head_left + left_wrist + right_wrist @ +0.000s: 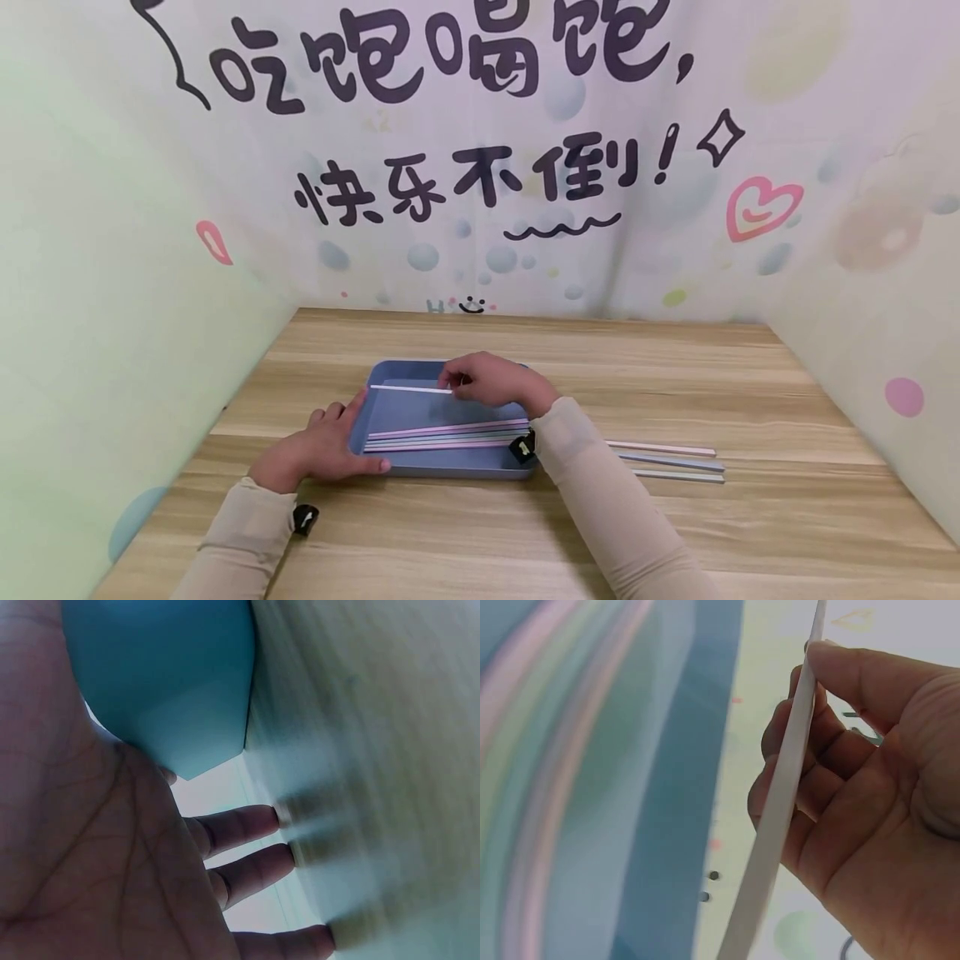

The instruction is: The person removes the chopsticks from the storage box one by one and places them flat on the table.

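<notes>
A blue rectangular tray (450,472) sits on the table, holding several pastel chopsticks (442,437) laid side by side near its front wall. My left hand (322,450) braces the tray's left front corner, its fingers straight and spread along the left side and the thumb at the front edge. In the left wrist view, the palm lies beside the tray's outer wall (165,682). Over the back of the tray, my right hand (487,379) pinches a white chopstick (408,389) between thumb and fingers. The right wrist view shows this chopstick (780,787) running past the curled fingers.
More chopsticks (675,461) lie on the wooden table (750,542) to the right of the tray, partly hidden by my right forearm (600,483). A printed cloth (465,275) with dark lettering hangs behind the table, with pale walls at either side.
</notes>
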The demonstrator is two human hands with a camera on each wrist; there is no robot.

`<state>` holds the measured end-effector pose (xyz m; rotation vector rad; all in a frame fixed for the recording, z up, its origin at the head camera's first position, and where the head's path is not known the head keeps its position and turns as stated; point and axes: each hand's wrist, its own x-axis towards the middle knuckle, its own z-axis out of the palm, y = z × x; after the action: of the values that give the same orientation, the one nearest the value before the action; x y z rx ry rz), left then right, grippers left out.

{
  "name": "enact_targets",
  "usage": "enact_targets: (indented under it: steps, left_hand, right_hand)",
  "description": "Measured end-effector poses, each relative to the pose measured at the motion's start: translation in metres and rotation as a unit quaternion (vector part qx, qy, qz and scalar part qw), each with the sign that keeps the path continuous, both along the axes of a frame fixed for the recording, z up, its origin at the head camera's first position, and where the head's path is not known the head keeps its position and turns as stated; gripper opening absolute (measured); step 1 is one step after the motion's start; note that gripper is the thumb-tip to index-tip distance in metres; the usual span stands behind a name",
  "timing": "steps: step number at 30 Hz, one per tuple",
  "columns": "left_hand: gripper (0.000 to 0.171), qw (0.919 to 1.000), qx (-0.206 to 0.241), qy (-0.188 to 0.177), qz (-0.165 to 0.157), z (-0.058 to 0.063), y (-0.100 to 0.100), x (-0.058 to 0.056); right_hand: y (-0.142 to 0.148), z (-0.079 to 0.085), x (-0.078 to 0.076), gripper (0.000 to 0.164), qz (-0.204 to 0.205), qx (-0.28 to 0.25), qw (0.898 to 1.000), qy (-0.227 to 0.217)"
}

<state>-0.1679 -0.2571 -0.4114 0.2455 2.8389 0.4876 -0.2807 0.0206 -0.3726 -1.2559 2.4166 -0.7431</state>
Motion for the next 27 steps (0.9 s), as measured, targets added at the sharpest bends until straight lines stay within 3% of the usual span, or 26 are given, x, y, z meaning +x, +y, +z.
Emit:
enact_targets:
  steps: [10, 27]
  left_hand:
    - [0.125, 1.0000, 0.005, 0.006, -0.004, 0.000, 0.001, 0.003]
    - [0.125, 0.9999, 0.010, 0.002, -0.005, 0.004, 0.001, 0.005]
  right_hand:
    - [0.022, 0.017, 0.004, 0.013, -0.014, -0.003, 1.000, 0.003]
    - [0.089, 0.014, 0.005, 0.014, -0.055, 0.011, 0.998, 0.004]
